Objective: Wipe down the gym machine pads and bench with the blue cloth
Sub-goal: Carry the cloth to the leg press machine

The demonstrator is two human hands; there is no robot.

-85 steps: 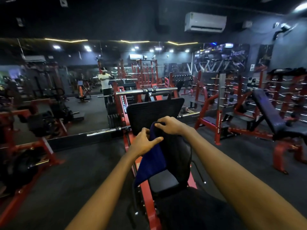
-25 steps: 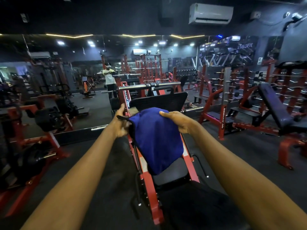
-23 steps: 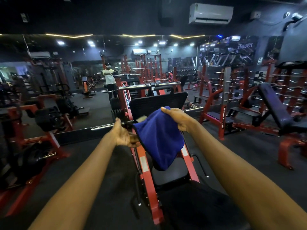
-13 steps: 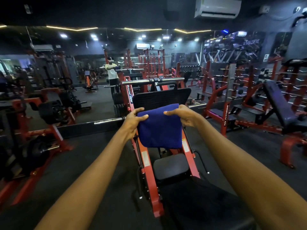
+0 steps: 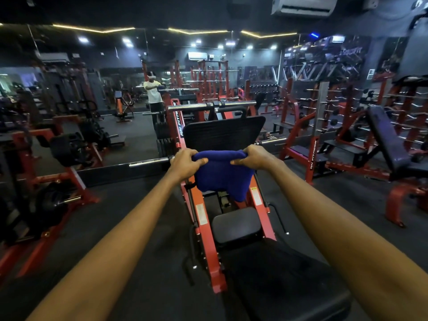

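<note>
Hands: left [image 5: 186, 163], right [image 5: 254, 158] pinching blue cloth [image 5: 222, 176] top corners, above seat pad [image 5: 236, 225].

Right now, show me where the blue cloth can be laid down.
Bare: the small seat pad between the red rails, the big back pad nearest you, and the dark floor outside those rails. Crowded: the plate-loaded frames at left, the incline bench and racks at right. The left hand and right hand grip the blue cloth.
</note>
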